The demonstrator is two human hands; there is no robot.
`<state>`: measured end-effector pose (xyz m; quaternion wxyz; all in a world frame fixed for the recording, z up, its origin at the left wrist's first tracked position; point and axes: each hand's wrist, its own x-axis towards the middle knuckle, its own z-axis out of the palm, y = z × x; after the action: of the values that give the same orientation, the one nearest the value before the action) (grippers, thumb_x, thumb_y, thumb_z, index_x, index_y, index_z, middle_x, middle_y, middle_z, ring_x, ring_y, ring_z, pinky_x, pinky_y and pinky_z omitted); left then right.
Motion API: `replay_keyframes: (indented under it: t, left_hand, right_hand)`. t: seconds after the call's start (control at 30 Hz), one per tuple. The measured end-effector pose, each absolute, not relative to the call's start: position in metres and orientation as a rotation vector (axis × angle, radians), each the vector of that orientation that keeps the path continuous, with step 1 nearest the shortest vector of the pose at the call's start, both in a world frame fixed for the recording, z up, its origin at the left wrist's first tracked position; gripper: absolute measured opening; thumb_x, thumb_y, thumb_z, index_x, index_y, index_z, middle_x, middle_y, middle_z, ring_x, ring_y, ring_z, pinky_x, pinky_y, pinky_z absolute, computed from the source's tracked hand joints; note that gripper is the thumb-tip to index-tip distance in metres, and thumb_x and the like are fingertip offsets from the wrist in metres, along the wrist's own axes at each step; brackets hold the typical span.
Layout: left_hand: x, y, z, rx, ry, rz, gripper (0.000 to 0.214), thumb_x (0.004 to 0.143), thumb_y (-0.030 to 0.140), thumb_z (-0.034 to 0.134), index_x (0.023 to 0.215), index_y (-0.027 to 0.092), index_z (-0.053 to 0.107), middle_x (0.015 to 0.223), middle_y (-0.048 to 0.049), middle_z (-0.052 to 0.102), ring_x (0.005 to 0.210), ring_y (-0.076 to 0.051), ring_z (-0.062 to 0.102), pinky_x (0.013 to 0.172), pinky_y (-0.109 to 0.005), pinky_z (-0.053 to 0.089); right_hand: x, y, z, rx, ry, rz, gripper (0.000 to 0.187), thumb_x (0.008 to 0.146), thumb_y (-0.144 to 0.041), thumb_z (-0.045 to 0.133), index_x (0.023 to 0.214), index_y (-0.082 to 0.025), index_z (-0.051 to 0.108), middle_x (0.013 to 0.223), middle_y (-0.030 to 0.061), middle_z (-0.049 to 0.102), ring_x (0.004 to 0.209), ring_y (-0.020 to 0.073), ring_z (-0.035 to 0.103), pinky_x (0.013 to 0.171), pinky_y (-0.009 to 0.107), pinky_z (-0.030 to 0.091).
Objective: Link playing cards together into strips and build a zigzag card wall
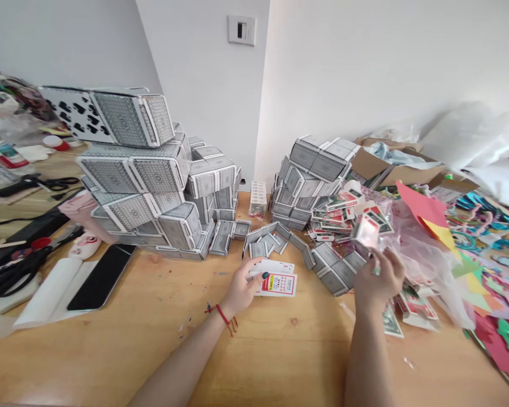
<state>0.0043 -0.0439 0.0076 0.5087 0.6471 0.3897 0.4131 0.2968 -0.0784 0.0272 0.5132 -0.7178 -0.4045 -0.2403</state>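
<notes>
In the middle of the wooden table, my left hand (242, 287) is closed on a few playing cards (280, 284); the front one has red print and a yellow patch. Further right, my right hand (378, 275) pinches a small red and white card box (366, 229), blurred, over a heap of similar card boxes (337, 210). Just beyond my left hand lie loose grey-backed cards (268, 245) inside a low bent wall of folded cards (294, 237). A joined piece of folded cards (333, 270) rests between my hands.
Tall stacks of folded-card blocks stand at left (131, 169) and right (309, 175). A phone (104, 277), scissors (19, 265) and a cup-like white tray (258, 199) lie around. Plastic bags, coloured paper (424, 209) and a cardboard box (407, 174) crowd the right side.
</notes>
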Motion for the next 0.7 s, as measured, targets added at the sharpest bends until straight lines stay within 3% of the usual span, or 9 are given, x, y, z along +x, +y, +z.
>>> replay_keyframes:
  t: [0.13,0.43,0.7]
  left_hand:
    - [0.005,-0.044,0.01,1.618,0.938,0.996,0.032,0.08,0.024,0.05,0.111,0.018,0.052,0.112,-0.0082,0.055,0.101,-0.018,0.052,0.085,-0.03,0.044]
    - [0.005,-0.042,0.003,1.723,1.003,1.077,0.029,0.083,0.018,0.042,0.111,0.021,0.049,0.106,-0.0061,0.052,0.099,-0.016,0.051,0.085,-0.03,0.042]
    - [0.007,-0.044,0.004,1.801,0.955,1.09,0.027,0.082,0.013,0.04,0.106,0.021,0.049,0.104,-0.006,0.051,0.1,-0.018,0.048,0.087,-0.033,0.039]
  right_hand:
    - [0.297,-0.073,0.022,-1.739,-0.94,-0.755,0.023,0.07,-0.012,0.045,0.081,-0.014,0.065,0.103,0.0104,0.057,0.1,0.0276,0.051,0.086,0.045,0.039]
    - [0.239,-0.064,0.029,-1.518,-1.234,-0.661,0.033,0.071,-0.011,0.046,0.101,-0.015,0.059,0.094,0.0106,0.061,0.09,0.0231,0.056,0.08,0.041,0.044]
    - [0.216,-0.068,0.029,-1.536,-1.234,-0.531,0.024,0.074,-0.011,0.045,0.092,-0.017,0.06,0.091,0.0098,0.06,0.086,0.022,0.055,0.081,0.041,0.043]
